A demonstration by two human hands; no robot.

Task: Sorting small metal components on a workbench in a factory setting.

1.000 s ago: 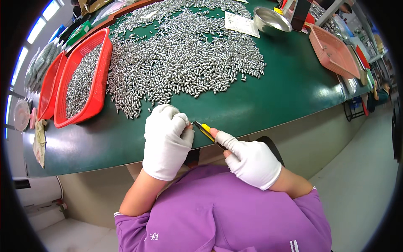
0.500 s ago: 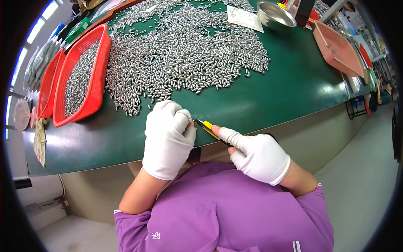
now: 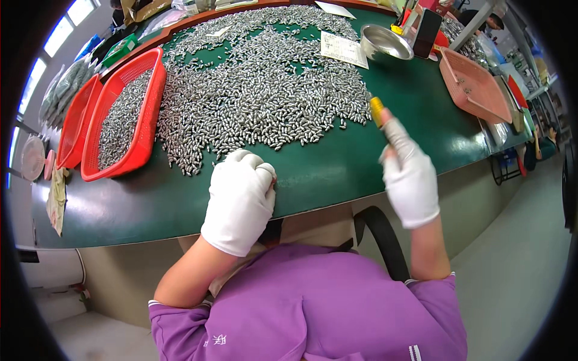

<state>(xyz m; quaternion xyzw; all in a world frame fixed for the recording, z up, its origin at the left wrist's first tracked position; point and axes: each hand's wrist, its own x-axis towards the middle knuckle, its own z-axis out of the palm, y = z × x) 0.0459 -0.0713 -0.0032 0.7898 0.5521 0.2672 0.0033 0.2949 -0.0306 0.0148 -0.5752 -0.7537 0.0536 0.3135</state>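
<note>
My left hand (image 3: 239, 198), in a white glove with bare fingertips, rests closed on the near part of the green table. Whatever its fingers hold, if anything, is hidden. My right hand (image 3: 412, 171), gloved the same way, is raised over the table's right half. It grips a utility knife (image 3: 377, 112) with a yellow body, whose tip points away toward the right edge of a wide spread of small silvery metal parts (image 3: 265, 102). The rest of the knife is covered by the fingers.
A red plastic basket (image 3: 155, 120) of the same metal parts stands at left, beside another red basket (image 3: 71, 141). Far right are a paper slip (image 3: 344, 49), a steel bowl (image 3: 387, 42) and a pink basket (image 3: 481, 107). A chair arm (image 3: 385, 240) shows below the table edge.
My right hand has swung away from my left, up and to the right, taking the knife along. My left hand stays near the same spot, still closed.
</note>
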